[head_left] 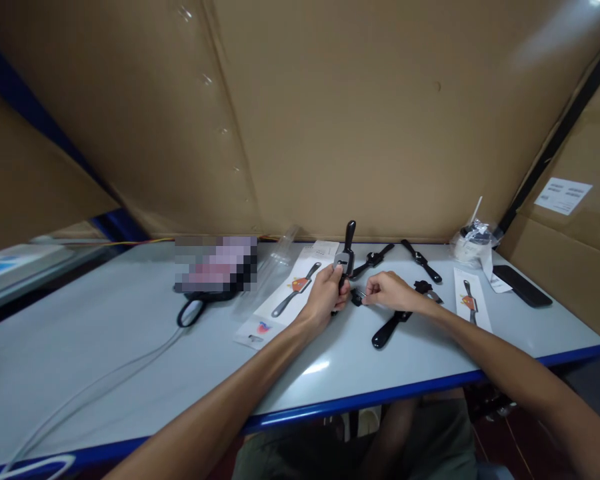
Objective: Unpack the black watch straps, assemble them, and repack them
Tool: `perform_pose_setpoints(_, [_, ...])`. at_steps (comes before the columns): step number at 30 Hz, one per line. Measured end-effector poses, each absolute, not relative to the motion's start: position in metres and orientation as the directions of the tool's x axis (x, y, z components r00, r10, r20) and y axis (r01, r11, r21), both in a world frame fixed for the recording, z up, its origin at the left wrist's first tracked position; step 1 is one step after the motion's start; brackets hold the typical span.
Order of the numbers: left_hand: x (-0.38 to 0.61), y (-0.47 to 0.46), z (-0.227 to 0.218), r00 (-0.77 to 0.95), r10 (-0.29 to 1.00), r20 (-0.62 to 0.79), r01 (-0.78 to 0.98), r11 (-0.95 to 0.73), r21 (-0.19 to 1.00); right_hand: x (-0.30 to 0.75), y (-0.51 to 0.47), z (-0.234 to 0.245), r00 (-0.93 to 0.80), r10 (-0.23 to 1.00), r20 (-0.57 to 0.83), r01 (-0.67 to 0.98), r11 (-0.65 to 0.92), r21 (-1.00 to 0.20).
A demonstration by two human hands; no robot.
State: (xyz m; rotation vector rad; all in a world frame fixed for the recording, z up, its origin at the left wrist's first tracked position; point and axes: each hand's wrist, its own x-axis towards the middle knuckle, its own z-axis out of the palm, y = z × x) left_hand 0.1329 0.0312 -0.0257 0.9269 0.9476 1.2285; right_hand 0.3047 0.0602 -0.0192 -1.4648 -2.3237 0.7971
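Observation:
My left hand [326,291] is closed around a black spokeshave [349,239], one handle pointing up and a grey metal blade showing at its middle. Just right of it, my right hand [391,291] pinches at a small black part with a shiny edge [357,297]; the fingertips partly hide it. Under my right wrist lies another black spokeshave [387,331]. Loose dark metal pieces [424,287] are beside that wrist. Two more spokeshaves, one behind my hands [375,259] and one farther right [421,260], rest on the table.
A printed spokeshave card [275,319] with clear plastic packaging [265,273] lies left. Another card [473,300], a black flat object [523,285] and a bagged container [473,247] are right. A blurred device [217,270] with a cable stands left. Cardboard [330,120] walls the back.

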Motion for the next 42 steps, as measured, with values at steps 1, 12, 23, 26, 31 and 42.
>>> perform_pose_setpoints(1, [0.133,0.031,-0.027,0.101,0.992,-0.077,-0.329,0.107,0.938,0.309,0.065,-0.017,-0.459,0.882,-0.105,0.707,0.29,-0.645])
perform_pose_setpoints(12, [0.144,0.023,-0.035,0.109,0.988,-0.108,-0.278,0.135,0.951,0.308,0.057,-0.004,-0.299,0.954,-0.023,0.111,0.011,-0.994])
perform_pose_setpoints(23, [0.152,0.017,-0.047,0.08,0.993,0.085,-0.101,-0.076,0.992,0.291,0.046,-0.021,-0.243,0.962,0.122,0.315,0.198,-0.928])
perform_pose_setpoints(26, [0.151,0.016,-0.044,0.127,0.988,0.088,-0.132,-0.071,0.989,0.295,0.047,-0.015,-0.239,0.97,0.032,0.296,0.104,-0.95])
perform_pose_setpoints(31, [0.15,0.015,-0.039,0.186,0.98,0.072,-0.166,-0.041,0.985,0.298,0.047,-0.01,-0.265,0.964,0.004,0.267,0.077,-0.96])
perform_pose_setpoints(42, [0.145,0.016,-0.026,0.15,0.976,-0.159,-0.329,0.201,0.923,0.331,0.076,0.017,-0.203,0.963,0.178,0.435,0.251,-0.865])
